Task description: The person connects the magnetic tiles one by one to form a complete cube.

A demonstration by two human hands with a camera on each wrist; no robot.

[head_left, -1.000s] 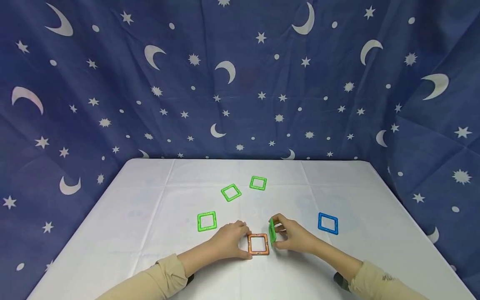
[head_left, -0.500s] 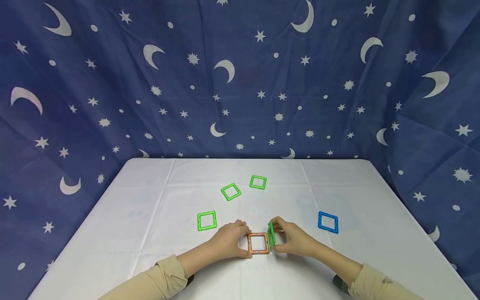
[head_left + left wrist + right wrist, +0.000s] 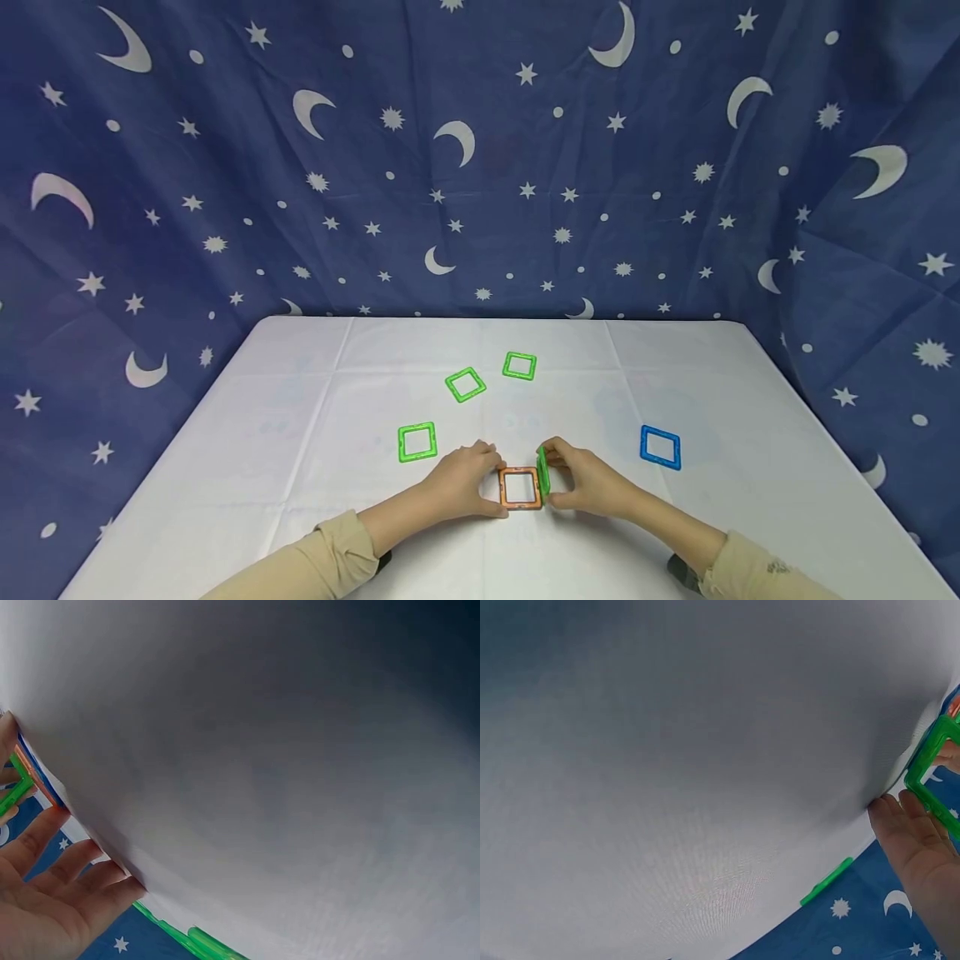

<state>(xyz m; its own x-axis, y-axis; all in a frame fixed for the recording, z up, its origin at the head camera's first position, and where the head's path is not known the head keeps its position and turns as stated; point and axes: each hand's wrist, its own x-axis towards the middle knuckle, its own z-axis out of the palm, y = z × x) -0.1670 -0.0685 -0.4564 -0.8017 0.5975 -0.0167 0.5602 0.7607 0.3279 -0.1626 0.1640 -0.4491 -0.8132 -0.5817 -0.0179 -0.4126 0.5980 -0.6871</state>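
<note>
Across the lower half of the head view, a white-clothed table (image 3: 247, 483) widens toward the bottom of the frame; a dark blue curtain (image 3: 405, 150) printed with moons and stars fills the upper half and falls along both sides, meeting the table's straight far edge near mid-frame. At lower centre lies an orange square (image 3: 521, 506), a blue edge showing beneath it in the left wrist view; the left hand (image 3: 461, 483), partly curled, holds its left side between thumb and fingers; the right hand (image 3: 588, 479) pinches a green square (image 3: 543, 475), nearly upright, at the orange square's right edge. Flat on the cloth lie a left green square (image 3: 401, 445), a middle green square (image 3: 472, 393) and a far green square (image 3: 517, 377), rising toward upper centre; a blue square (image 3: 643, 442) lies right of the right hand; broad cloth separates it from the right table edge, and the left green square from the left.
</note>
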